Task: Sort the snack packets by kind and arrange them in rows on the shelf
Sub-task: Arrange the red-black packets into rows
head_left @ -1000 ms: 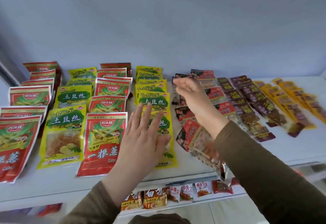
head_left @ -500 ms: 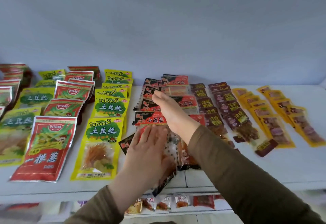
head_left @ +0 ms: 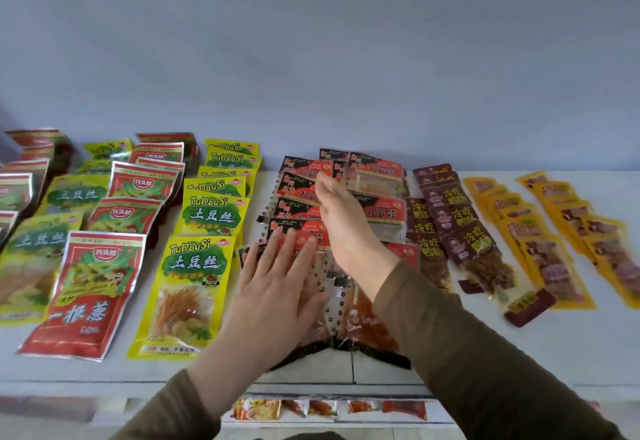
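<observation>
Where packets [head_left: 375, 173] lie, white shelf [head_left: 519, 353].

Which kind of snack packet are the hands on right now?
The red-and-black packets in the middle rows. The left hand lies flat on them, the right hand reaches over them; the yellow-green, maroon and orange kinds lie untouched.

Just left of your left hand [head_left: 273, 287], the yellow-green plastic snack packets [head_left: 194, 287] read "TuDouSi", "土豆丝" and a small "NEW". Further left, the red foil packets [head_left: 93, 294] say "一根葱". Under your right hand [head_left: 341, 218], the red-black packets [head_left: 384, 213] show "小面筋". To its right, the dark maroon packets [head_left: 467, 232] read "冷吃".
</observation>
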Tool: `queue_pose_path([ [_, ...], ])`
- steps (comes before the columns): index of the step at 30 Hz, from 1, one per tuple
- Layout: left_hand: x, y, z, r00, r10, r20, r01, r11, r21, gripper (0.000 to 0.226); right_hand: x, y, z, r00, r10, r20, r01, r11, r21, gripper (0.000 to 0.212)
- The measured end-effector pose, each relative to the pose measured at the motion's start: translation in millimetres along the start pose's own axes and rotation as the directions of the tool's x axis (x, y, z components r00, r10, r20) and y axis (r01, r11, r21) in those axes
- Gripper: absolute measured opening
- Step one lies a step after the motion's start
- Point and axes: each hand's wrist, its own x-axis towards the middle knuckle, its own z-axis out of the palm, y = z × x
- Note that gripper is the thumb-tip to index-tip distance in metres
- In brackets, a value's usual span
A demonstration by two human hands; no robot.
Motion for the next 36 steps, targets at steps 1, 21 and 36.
queue_pose_path([
  [1, -3, 1, 4, 0.999, -0.031, -0.009, 0.031, 0.999, 0.009, 0.077, -6, 3, 5, 1.0, -0.027, -0.004, 0.027, 0.999, -0.017, 0.05],
  [21, 7, -14, 10, 0.996, 0.045, 0.072, -0.047, 0.999, 0.026, 0.086, 19, 15, -12, 0.984, -0.177, -0.014, 0.161, 0.922, -0.353, 0.056],
  [36, 22, -21, 5, 0.996, -0.059, 0.067, 0.061, 0.998, -0.03, 0.088, 39, 12, 17, 0.973, -0.182, -0.141, 0.123, 0.928, -0.352, 0.048],
])
